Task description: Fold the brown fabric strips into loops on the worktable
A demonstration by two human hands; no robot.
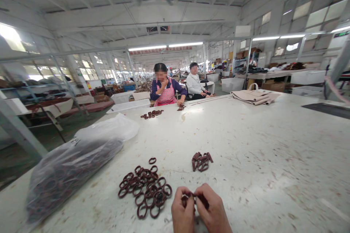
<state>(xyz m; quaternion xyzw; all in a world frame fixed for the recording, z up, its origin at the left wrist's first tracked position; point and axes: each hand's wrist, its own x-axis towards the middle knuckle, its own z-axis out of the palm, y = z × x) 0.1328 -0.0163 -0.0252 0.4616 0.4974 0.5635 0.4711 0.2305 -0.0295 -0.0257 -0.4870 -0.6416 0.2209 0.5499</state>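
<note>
My left hand (183, 209) and my right hand (210, 205) meet at the near side of the white table (246, 145). Between their pinched fingertips is a dark brown loop (185, 200), mostly covered by the fingers. Left of my hands lies a loose pile of dark brown loops (149, 189), round and band-like. Beyond my hands sits a smaller heap of flattened brown loops (201, 161). A clear plastic bag (73, 167) full of similar dark loops rests at the table's left side.
Across the table a person in a checked apron (167, 93) sits by another group of brown loops (152, 114). A second person in a light top (194, 83) sits beside them. Beige folded material (253, 96) lies at the far right, and a dark mat (326, 110) at the right edge.
</note>
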